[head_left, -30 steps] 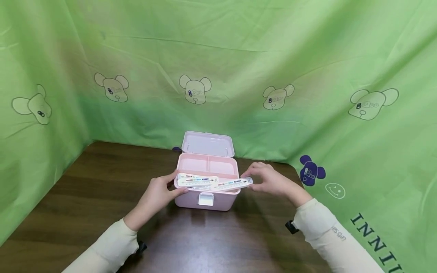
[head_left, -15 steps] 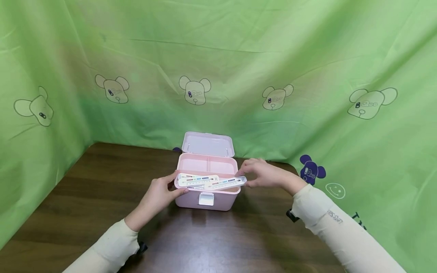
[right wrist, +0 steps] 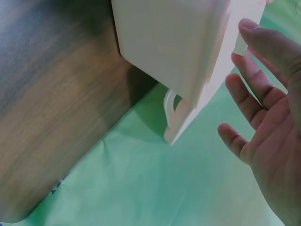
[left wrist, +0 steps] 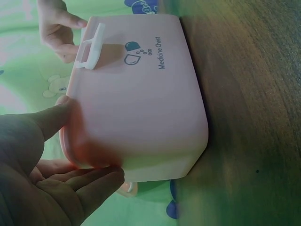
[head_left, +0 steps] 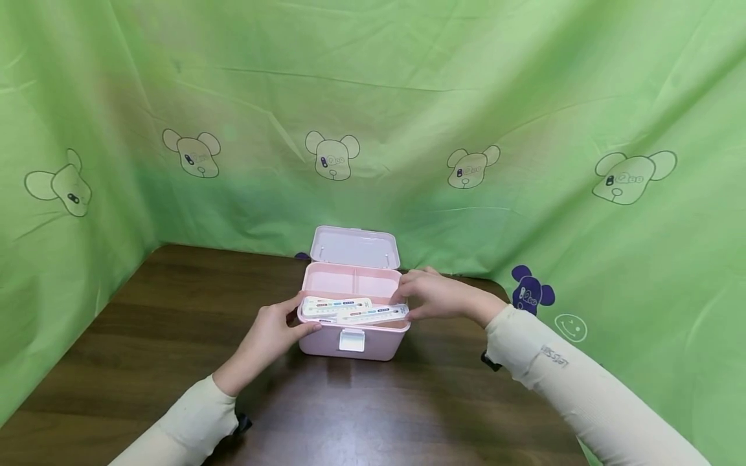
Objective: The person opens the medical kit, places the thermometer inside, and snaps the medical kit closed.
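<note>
The pink box stands on the bench with its lid leaned back, and the white packet is inside it, in the front part. The relation which matters is this: the packet lies to the left of the right hand, its long axis goes across the box from left to right, a little slanted, with the right end farther from the person. The right hand is the nearer of the 2; its thumb and fingers pinch this right end, just at the right rim. The left hand holds the front left corner of the box, thumb on the front rim and the other fingers along the left side. A 2nd packet lies to the left, partly behind the 1st. More pale edges show under them, but I cannot count how many. In the right wrist view the box wall hides the inside, and only a small pale end appears between thumb and fingers. The left wrist view shows the outer front with the latch, not the contents.
</note>
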### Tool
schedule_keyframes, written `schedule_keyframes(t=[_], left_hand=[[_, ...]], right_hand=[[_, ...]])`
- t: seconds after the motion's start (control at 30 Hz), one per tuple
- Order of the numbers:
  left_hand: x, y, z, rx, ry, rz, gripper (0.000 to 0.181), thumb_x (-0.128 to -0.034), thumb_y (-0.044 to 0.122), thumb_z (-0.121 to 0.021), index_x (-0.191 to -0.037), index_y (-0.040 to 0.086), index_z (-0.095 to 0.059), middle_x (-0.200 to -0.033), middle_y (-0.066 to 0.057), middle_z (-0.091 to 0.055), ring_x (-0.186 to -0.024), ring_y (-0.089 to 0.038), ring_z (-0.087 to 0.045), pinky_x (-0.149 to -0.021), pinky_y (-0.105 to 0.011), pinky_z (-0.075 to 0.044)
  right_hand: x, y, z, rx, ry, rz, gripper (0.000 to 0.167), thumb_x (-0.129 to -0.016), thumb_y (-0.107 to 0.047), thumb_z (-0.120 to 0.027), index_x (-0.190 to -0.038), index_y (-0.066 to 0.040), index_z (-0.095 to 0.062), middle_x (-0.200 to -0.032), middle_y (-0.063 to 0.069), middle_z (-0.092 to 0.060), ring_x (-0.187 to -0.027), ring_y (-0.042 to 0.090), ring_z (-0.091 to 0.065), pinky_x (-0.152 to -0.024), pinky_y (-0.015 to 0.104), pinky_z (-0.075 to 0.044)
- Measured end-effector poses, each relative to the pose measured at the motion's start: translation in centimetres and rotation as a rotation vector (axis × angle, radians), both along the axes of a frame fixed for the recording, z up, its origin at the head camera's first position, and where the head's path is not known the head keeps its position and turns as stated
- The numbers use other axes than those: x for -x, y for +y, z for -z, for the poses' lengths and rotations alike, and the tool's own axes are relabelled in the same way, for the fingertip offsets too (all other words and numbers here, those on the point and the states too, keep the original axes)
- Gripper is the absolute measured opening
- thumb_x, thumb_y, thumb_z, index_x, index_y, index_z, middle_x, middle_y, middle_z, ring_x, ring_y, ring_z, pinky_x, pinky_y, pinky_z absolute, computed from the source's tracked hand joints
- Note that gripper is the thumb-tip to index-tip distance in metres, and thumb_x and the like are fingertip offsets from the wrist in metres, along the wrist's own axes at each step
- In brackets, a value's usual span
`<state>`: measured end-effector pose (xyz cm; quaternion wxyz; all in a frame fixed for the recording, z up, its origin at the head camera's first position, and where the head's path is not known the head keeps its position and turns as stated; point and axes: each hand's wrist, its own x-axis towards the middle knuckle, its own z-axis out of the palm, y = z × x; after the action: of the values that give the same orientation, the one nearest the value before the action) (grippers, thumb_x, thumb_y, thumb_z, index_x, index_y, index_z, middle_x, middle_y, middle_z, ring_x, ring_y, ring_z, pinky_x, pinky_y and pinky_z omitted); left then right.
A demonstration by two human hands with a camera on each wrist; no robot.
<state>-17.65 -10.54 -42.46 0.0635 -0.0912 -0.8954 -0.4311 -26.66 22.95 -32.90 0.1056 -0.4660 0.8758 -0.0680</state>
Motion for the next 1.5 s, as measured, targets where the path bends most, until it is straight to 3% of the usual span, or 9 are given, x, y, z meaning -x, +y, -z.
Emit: schedule_keyframes(t=[0.13,0.33,0.63,0.77,1.0,1.5], left_hand=[[0.0,0.0,-0.1,-0.002,0.007,0.001,0.071,-0.0819,0.035,-0.088,-0.143,0.01,-0.062,-0.1,0.001,-0.076,-0.083,-0.014,-0.062,-0.066,-0.021,-0.051],[0.0,0.0,-0.2,0.031,0.024,-0.009,0.071,-0.0818,0.037,-0.088,-0.142,0.009,-0.062,-0.104,-0.002,-0.076,-0.082,-0.014,-0.059,-0.07,-0.025,-0.05],[0.0,0.1,-0.2,0.024,0.009,-0.012,0.07,-0.0815,0.036,-0.088,-0.142,0.011,-0.063,-0.103,-0.001,-0.076,-0.083,-0.016,-0.06,-0.071,-0.027,-0.049],[0.0,0.1,-0.3,0.017,0.005,-0.008,0.07,-0.0818,0.036,-0.088,-0.142,0.009,-0.062,-0.105,-0.001,-0.076,-0.083,-0.014,-0.059,-0.07,-0.026,-0.05],[0.0,0.2,-0.5,0.007,0.014,0.003,0.061,-0.0819,0.035,-0.088,-0.135,0.014,-0.067,-0.091,0.003,-0.073,-0.077,-0.014,-0.058,-0.064,-0.023,-0.048],[0.1,0.1,-0.3,0.006,0.005,0.006,0.063,-0.082,0.034,-0.088,-0.138,0.015,-0.066,-0.094,0.001,-0.073,-0.079,-0.017,-0.058,-0.065,-0.024,-0.047]], right_hand=[[0.0,-0.6,0.1,-0.014,0.019,-0.002,0.035,-0.081,-0.026,-0.087,-0.114,-0.022,-0.076,-0.103,-0.013,-0.067,-0.108,0.013,-0.057,-0.094,0.039,-0.035],[-0.2,-1.3,0.0,-0.031,0.023,-0.006,0.035,-0.082,-0.026,-0.086,-0.115,-0.019,-0.077,-0.102,-0.01,-0.067,-0.106,0.013,-0.057,-0.09,0.036,-0.034],[-0.2,-1.9,0.2,-0.022,-0.001,-0.011,0.033,-0.084,-0.023,-0.081,-0.116,-0.02,-0.075,-0.11,-0.011,-0.067,-0.111,0.013,-0.057,-0.091,0.038,-0.035],[-0.1,-2.2,0.5,-0.027,0.003,-0.014,0.033,-0.084,-0.025,-0.082,-0.116,-0.021,-0.075,-0.108,-0.011,-0.065,-0.106,0.01,-0.055,-0.091,0.036,-0.034],[0.0,-2.9,0.5,-0.022,-0.014,-0.028,0.035,-0.082,-0.023,-0.084,-0.116,-0.02,-0.075,-0.105,-0.011,-0.066,-0.105,0.01,-0.056,-0.093,0.038,-0.035],[0.5,-4.0,1.4,-0.031,-0.013,-0.046,0.036,-0.082,-0.023,-0.084,-0.116,-0.022,-0.074,-0.101,-0.015,-0.066,-0.11,0.011,-0.056,-0.102,0.044,-0.035]])
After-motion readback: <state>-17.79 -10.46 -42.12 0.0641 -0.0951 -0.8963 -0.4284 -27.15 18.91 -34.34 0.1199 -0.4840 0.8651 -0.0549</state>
